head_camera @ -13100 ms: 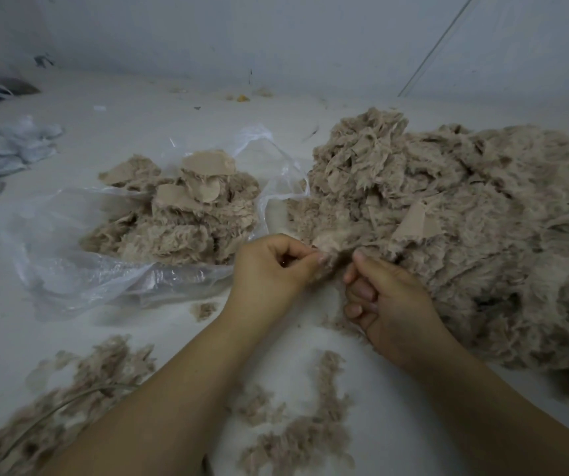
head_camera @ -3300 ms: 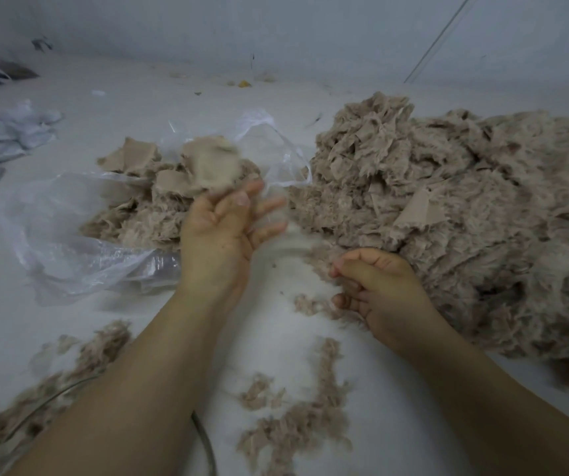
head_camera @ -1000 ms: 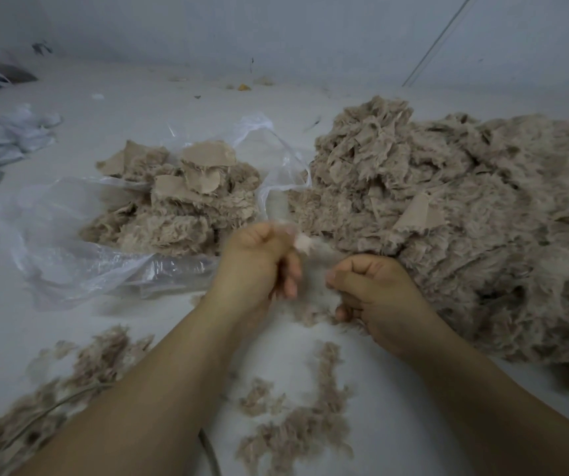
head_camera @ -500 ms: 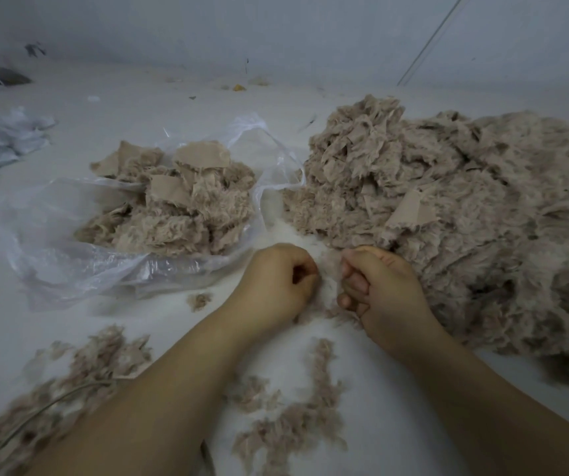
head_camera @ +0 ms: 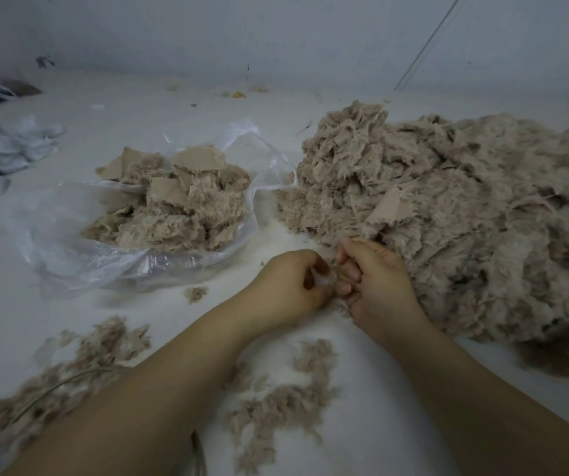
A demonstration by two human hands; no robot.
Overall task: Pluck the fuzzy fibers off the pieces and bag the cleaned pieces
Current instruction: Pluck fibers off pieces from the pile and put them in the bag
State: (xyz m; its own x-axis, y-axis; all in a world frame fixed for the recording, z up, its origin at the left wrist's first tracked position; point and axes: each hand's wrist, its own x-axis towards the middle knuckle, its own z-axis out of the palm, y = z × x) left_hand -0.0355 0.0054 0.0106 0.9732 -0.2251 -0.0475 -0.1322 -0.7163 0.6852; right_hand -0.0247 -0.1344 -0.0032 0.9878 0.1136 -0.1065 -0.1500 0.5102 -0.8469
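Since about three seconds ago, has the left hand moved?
Yes. The left hand came down from over the plastic bag and now meets the right hand.

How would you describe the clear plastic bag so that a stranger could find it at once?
Start at the big heap of fuzzy pieces on the right. Left of it lies the clear plastic bag, open, holding a smaller pile. Nothing else here is see-through and crinkled.

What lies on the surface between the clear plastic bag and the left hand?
In the head view, one small loose tuft of fuzz lies on the white surface between the clear plastic bag and the left hand; otherwise that stretch is bare.
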